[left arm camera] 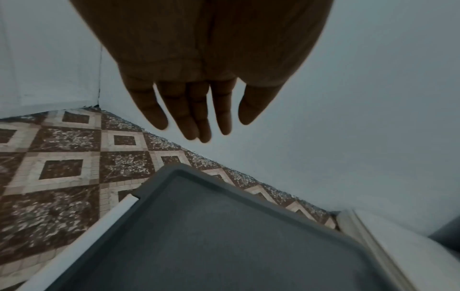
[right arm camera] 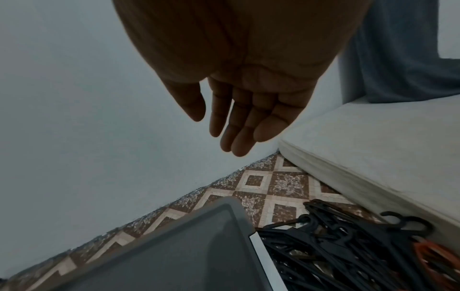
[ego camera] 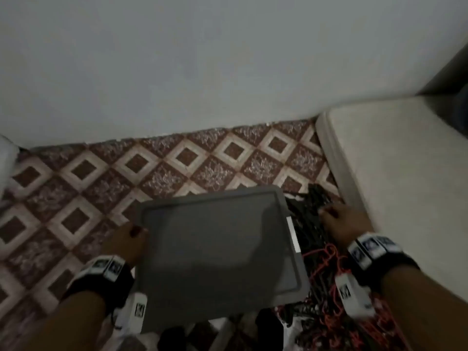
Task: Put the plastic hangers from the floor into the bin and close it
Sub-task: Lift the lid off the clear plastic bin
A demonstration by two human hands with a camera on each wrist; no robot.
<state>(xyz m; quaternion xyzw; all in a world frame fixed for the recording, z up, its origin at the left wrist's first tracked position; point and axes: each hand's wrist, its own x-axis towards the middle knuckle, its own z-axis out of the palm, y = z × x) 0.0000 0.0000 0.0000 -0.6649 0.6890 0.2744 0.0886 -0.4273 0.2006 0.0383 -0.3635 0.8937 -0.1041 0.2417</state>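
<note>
A bin with a flat grey lid [ego camera: 217, 249] sits on the tiled floor in front of me; the lid [left arm camera: 224, 236] lies on top of it, with white latches [ego camera: 293, 234] at its sides. A heap of black hangers [ego camera: 309, 219] and red hangers [ego camera: 329, 259] lies on the floor to the bin's right, also seen as black hangers [right arm camera: 336, 246] in the right wrist view. My left hand [ego camera: 126, 239] hovers at the lid's left edge, fingers straight and holding nothing. My right hand [ego camera: 339, 219] is above the hanger heap, fingers straight [right arm camera: 236, 126], holding nothing.
A pale wall [ego camera: 202, 72] runs close behind the bin. A white mattress [ego camera: 405, 186] borders the hangers on the right, with a dark curtain [right arm camera: 398, 49] behind it. Patterned floor tiles [ego camera: 76, 198] spread to the left. A white object [ego camera: 5, 158] stands at the far left.
</note>
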